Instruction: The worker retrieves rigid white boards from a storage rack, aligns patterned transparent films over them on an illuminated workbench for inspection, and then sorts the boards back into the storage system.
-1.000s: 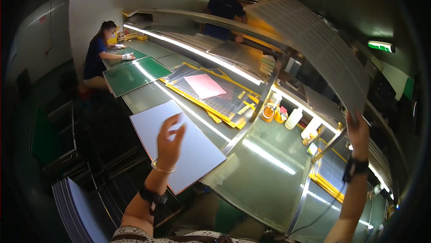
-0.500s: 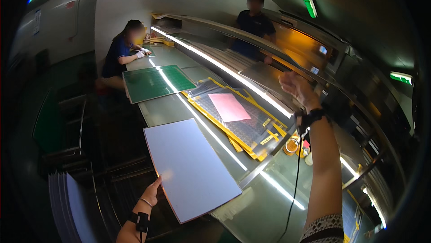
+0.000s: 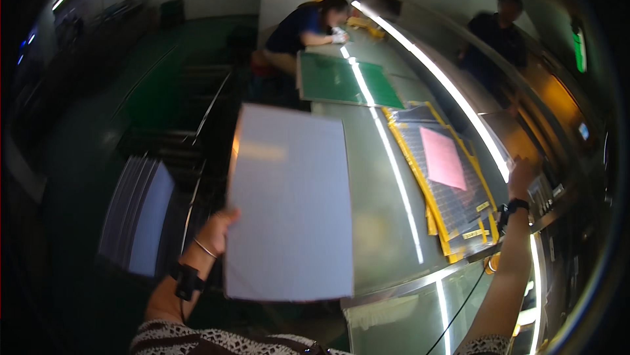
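My left hand is closed on the left edge of a large white rectangular panel. The panel is held up beside the table, its broad pale face toward me, and it covers part of the table's left edge. Far to the right, my right hand is raised by the shelf with the long light strip. Its fingers are dim and smeared, so whether they grip anything is unclear. The nearest things to it are dark grid-patterned sheets with yellow taped edges, with a pink sheet on top.
Farther along the glass-topped table lies a green panel. Several pale panels stand upright in a rack on the left. A person bends over the far end; another stands behind the shelf. A cable hangs near my right forearm.
My view has turned left. The white panel has swung more upright and off the tabletop, still in my left hand. My right hand has lowered toward the shelf on the right.
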Tool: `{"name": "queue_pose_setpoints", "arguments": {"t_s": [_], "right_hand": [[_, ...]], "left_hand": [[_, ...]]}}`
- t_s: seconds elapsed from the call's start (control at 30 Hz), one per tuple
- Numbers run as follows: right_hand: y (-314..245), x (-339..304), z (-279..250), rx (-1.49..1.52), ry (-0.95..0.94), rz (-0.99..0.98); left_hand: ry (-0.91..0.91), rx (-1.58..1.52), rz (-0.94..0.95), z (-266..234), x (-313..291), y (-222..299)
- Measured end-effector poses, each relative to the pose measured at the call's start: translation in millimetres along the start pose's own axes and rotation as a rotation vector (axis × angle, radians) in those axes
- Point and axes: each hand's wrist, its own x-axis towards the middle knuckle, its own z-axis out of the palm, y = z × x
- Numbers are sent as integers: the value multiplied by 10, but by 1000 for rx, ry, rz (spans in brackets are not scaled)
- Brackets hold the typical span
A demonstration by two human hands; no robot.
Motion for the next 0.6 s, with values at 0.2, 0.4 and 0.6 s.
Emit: {"name": "queue_pose_setpoints", "arguments": {"t_s": [0.2,0.4,0.6], "right_hand": [[-32,-736,-738,113,165,-75],[-981,-1867,-2743,916,11,-100],[-1885,-2715,-2522,732,-317,-316]], "left_hand": [[212,206,371,-607,-873,1084],[604,657,590,-1351,-559,578],[641,1154,552,-1592,78,-617]]}}
